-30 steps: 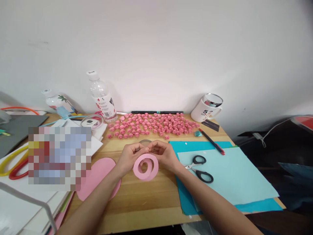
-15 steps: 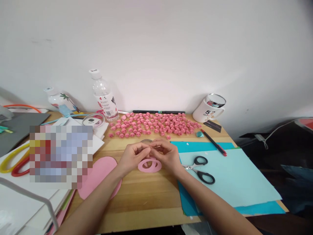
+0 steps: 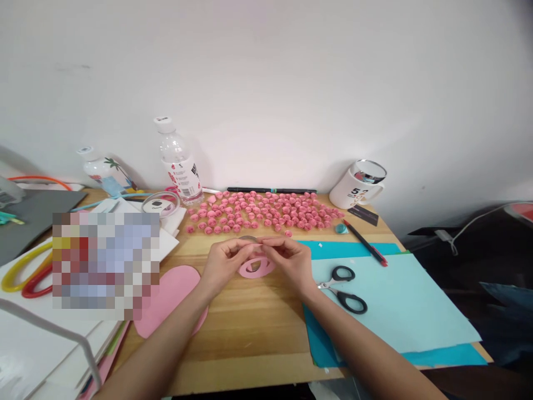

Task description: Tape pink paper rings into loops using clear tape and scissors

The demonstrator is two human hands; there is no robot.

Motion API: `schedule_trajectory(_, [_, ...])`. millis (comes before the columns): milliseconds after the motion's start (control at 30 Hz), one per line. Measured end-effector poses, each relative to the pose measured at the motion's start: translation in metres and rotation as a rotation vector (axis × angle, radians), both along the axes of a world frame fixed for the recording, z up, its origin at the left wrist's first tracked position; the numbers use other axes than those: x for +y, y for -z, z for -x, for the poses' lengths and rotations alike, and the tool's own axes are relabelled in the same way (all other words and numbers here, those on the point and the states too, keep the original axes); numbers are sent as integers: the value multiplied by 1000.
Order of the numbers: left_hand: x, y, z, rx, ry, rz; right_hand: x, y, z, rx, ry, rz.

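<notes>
My left hand (image 3: 227,265) and my right hand (image 3: 290,262) meet over the middle of the table, thumbs and fingers pinched on a pink paper strip (image 3: 258,270). The strip hangs below the fingertips in a loose curl. Partly hidden behind the hands is a round, ring-like thing (image 3: 249,238), perhaps a tape roll. Many small rolled pink paper roses (image 3: 254,211) lie just beyond the hands. Pink rounded paper (image 3: 175,294) lies under and beside my left forearm. Black-handled scissors (image 3: 343,286) rest to the right of my right hand.
Light blue paper (image 3: 400,300) covers darker blue sheets at right, with a black-and-red pen (image 3: 366,243) across the top. A white mug (image 3: 353,186) and a clear bottle (image 3: 179,161) stand by the wall. Papers and books (image 3: 41,344) crowd the left.
My hands have moved slightly apart and the pink strip's curl has risen closer to the fingers. The objects on the table stay put.
</notes>
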State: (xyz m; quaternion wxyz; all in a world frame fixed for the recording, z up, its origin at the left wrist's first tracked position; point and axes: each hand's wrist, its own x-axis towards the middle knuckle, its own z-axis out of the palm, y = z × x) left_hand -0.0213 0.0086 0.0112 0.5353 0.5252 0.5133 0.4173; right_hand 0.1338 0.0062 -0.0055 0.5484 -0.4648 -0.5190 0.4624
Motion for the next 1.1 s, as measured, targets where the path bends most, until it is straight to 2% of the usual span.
schedule_trajectory(133, [-1,-3,0,5,4,-20,4,-2,0,123,17,116])
schedule_trajectory(333, [-2,-4,-1,-103,34,42,6,-1,-1,224,18,155])
schedule_trajectory(500, [-2,-4,-1,-20,-55,9,7,-1,-1,237,51,197])
schedule_trajectory(733, [-3,-10,-2,101,-21,-98,8,-2,-2,200,12,171])
schedule_trajectory(867, [-1,-10,0,96,-29,-58,8,-3,-2,156,4,196])
schedule_trajectory(1100, [2,-9,5,40,-68,24,8,2,-2,193,-95,256])
